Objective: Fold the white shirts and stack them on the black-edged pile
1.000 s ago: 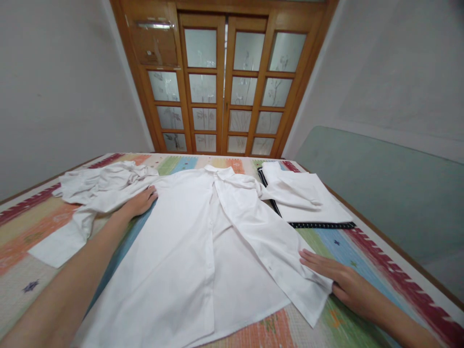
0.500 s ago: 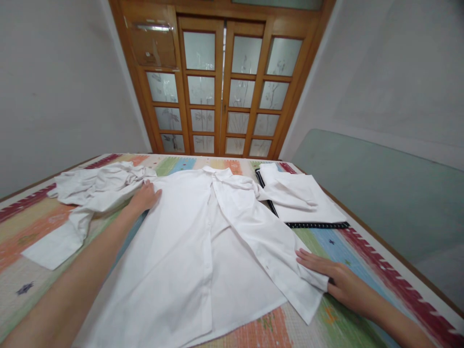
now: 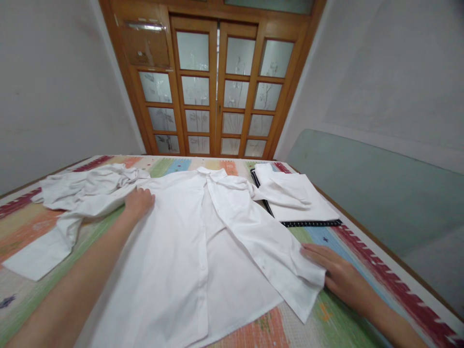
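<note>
A white button-up shirt (image 3: 170,251) lies spread on the striped cloth, collar at the far end. Its front is unbuttoned, and the right front panel is pulled aside, baring the inside of the back. My left hand (image 3: 140,202) is closed on the shirt's left side, just below the sleeve, with its fingers curled over the fabric. On the other side, my right hand (image 3: 335,268) pinches the outer edge of the right panel near the hem, its thumb partly hidden. The left sleeve (image 3: 68,224) stretches out to the left, and the right sleeve (image 3: 286,193) lies toward the folded stack.
Crumpled white fabric (image 3: 87,183) lies at the far left. A folded white cloth (image 3: 308,186) with a black dotted edging (image 3: 311,224) rests at the right. Beyond the striped cloth (image 3: 253,333) stand wooden glazed doors (image 3: 213,87); a pale green panel (image 3: 362,179) leans along the right wall.
My left hand's fingers have curled in on the shirt's side. My right hand's fingers have moved from lying flat on the panel to gripping its edge. The view has shifted slightly.
</note>
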The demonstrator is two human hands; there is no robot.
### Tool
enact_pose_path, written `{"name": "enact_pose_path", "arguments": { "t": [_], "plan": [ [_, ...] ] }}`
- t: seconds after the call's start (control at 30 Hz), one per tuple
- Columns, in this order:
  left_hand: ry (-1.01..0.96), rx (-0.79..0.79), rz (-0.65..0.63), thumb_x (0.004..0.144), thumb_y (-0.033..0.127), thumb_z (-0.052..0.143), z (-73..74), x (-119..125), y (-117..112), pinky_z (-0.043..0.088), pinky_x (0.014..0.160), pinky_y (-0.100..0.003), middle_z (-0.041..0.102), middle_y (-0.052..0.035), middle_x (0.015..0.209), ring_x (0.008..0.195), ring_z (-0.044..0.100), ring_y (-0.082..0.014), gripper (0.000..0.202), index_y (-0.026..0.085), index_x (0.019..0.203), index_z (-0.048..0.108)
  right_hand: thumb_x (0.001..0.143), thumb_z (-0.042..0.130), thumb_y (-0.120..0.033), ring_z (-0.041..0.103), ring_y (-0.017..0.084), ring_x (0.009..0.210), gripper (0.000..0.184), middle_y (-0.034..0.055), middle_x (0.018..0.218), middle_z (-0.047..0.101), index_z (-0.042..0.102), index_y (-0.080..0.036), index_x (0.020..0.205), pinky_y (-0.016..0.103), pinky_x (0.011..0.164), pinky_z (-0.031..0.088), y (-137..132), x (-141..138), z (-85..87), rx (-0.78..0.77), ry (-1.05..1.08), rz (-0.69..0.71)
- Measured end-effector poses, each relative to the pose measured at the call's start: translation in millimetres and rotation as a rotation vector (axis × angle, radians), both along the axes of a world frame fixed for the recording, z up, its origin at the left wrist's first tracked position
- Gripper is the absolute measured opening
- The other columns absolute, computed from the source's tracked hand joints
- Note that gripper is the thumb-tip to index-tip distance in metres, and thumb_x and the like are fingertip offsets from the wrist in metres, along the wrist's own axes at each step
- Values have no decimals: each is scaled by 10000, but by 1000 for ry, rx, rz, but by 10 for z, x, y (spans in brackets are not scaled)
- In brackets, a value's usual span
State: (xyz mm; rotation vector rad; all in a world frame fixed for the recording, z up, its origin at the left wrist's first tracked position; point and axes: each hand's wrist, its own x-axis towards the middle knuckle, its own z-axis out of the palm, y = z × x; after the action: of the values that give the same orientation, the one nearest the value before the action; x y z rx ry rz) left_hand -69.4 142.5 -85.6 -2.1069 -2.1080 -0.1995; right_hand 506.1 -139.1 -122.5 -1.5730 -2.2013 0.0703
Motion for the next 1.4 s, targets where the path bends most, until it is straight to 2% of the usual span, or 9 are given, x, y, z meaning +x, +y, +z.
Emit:
{"name": "enact_pose_path", "arguments": {
  "t": [0.17,0.33,0.47,0.67,0.8,0.97,1.17,1.33,1.4],
  "plan": [
    [58,6,-122,879,342,399,104,484,12,451,978,-431,668,-178,1188,1193,561,-323,437,117,1164,641,791,477,-126,681,260,975,419,108,1072,710,688,-203,1146,406,857,569,-35,-74,40,68,-11,-85],
    [-43,-98,-327,941,390,334,-81,882,145,299,1135,-363,511,-114,1448,1380,407,-248,514,142,1354,514,766,447,-89,672,207,795,390,84,922,674,690,-204,1048,305,681,548,-92,-154,150,47,35,-73],
    [-79,-171,-308,968,383,285,-206,959,245,281,1141,-411,386,-136,1535,1425,336,-282,539,137,1421,440,791,452,-98,649,196,772,321,77,887,646,688,-213,977,291,670,523,-133,-122,211,34,52,-71],
    [-68,-177,-233,975,382,257,-200,937,305,265,1141,-469,322,-136,1566,1449,279,-301,565,136,1471,365,847,470,-150,644,201,773,269,86,894,651,695,-224,975,300,673,533,-180,-31,189,14,31,-75],
    [-53,-93,-229,969,376,294,-169,979,245,323,1105,-468,426,-147,1509,1397,378,-309,510,144,1384,478,845,514,-160,640,239,963,337,117,1053,662,680,-235,1128,359,812,547,-218,-59,193,88,-35,-9],
    [-47,2,-296,946,284,336,-118,1112,133,455,969,-419,665,-149,1210,1167,586,-285,382,162,1151,634,861,559,-168,605,246,1096,395,100,1180,652,652,-302,1220,385,893,533,-233,-218,330,65,-92,149],
    [-294,75,-507,947,291,374,-19,1438,35,429,1025,-340,675,-79,1213,1147,584,-212,376,182,1204,625,835,516,-111,633,232,1050,415,95,1131,684,671,-275,1183,359,889,530,-225,-318,460,37,-34,201],
    [-63,-75,-444,914,235,403,76,1648,-13,483,897,-365,697,-126,1090,1085,612,-263,303,174,966,696,814,533,-137,646,234,1001,341,100,1083,686,692,-241,1098,360,889,521,-267,-377,503,-138,-24,192],
    [-36,-75,-403,905,227,406,85,1692,-3,488,876,-364,684,-145,1096,1082,614,-273,297,163,980,686,809,543,-147,641,232,983,283,101,1076,671,693,-229,1033,352,868,520,-289,-442,496,-187,-13,175]
  ]
}}
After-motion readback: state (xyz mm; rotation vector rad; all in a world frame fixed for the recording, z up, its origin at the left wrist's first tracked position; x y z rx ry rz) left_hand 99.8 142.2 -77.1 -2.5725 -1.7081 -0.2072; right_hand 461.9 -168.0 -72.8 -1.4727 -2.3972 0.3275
